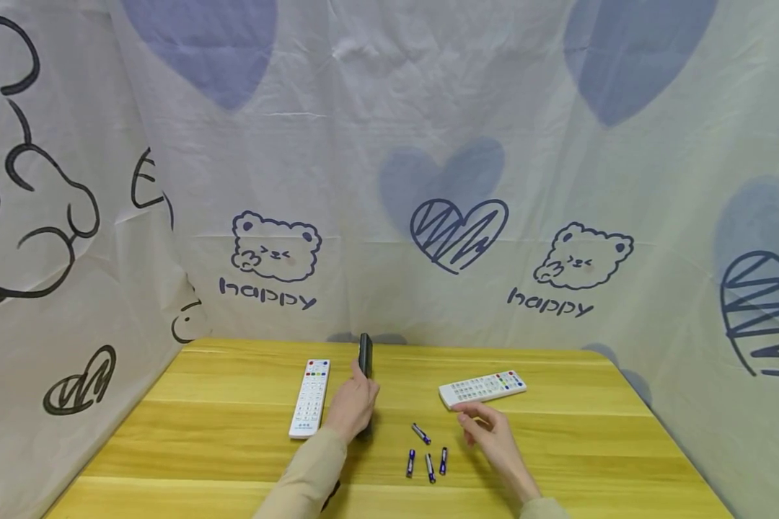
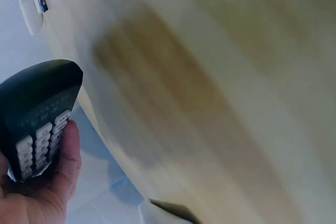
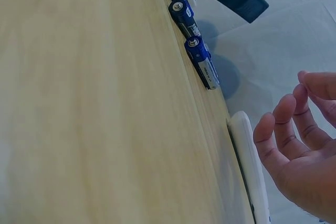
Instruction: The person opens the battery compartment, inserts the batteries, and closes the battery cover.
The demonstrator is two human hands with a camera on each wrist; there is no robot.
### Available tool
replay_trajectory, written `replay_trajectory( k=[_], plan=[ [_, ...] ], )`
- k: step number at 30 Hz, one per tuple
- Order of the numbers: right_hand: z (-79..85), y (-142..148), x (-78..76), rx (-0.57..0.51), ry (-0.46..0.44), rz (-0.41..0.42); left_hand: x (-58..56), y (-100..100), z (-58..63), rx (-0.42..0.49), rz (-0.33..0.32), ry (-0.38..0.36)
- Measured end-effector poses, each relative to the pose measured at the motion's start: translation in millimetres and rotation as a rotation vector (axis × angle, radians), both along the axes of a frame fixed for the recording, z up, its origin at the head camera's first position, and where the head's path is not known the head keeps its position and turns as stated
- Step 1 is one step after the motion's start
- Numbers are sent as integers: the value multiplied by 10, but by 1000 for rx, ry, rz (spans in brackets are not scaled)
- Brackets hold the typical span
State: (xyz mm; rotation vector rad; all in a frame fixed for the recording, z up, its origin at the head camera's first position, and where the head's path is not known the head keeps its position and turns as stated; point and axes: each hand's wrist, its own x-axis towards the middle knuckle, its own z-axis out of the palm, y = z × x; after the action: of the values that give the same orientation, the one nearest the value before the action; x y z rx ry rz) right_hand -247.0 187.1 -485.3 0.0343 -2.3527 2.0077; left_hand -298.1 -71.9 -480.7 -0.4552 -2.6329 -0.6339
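Note:
My left hand (image 1: 352,407) grips a black remote control (image 1: 365,353), which is tilted up on its narrow side in the head view. The left wrist view shows the light keys of the black remote (image 2: 39,114) beside my thumb. My right hand (image 1: 490,436) holds nothing. Its fingers are loosely bent near the left end of a white remote control (image 1: 483,389); in the right wrist view they hang apart from the white remote (image 3: 249,166). Between the hands lie several blue-and-silver batteries (image 1: 430,467), one of them (image 1: 420,433) farther back than the others.
A second white remote control (image 1: 310,400) lies keys up, left of my left hand. The wooden table (image 1: 188,432) ends at a hanging cloth (image 1: 363,288) with hearts and bears at the back and sides. Something dark (image 1: 331,496) shows beside the left sleeve.

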Motion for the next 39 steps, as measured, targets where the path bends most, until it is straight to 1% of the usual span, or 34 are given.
replay_trajectory(
  k=[2,4,5,7,9,12,15,17,19,21,23,27,29,32,34,36,39],
  plan=[
    [-3,2,-4,3,-2,2,5,-11,-16,-12,-2,19],
    [-7,5,-3,6,0,3,4,-14,-18,35,9,-14],
    [-8,5,-2,7,-2,4,1,-13,-14,77,19,-43],
    [-11,8,0,11,1,5,-4,-6,-3,189,49,-127],
    [-14,11,2,11,3,7,-8,1,18,323,89,-201],
    [-15,12,2,10,4,8,-13,-5,42,432,118,-254],
    [-13,11,0,10,7,8,-8,-30,68,497,125,-281],
    [-12,10,0,10,9,8,6,-56,88,536,111,-294],
    [-9,7,2,14,11,8,28,-81,108,571,91,-327],
    [-5,5,5,16,10,10,55,-108,124,623,67,-363],
    [0,3,7,19,8,11,84,-131,139,676,57,-395],
    [17,2,10,17,8,19,145,-171,170,829,47,-431],
    [31,3,12,18,9,32,175,-186,180,923,19,-451],
    [50,1,13,22,1,53,209,-212,188,1065,-31,-516],
    [57,-1,12,27,-4,66,228,-241,192,1133,-73,-569],
    [61,-1,15,32,-1,82,247,-275,199,1170,-104,-618],
    [70,-3,20,59,25,115,277,-316,200,1186,-165,-674]
  ],
)
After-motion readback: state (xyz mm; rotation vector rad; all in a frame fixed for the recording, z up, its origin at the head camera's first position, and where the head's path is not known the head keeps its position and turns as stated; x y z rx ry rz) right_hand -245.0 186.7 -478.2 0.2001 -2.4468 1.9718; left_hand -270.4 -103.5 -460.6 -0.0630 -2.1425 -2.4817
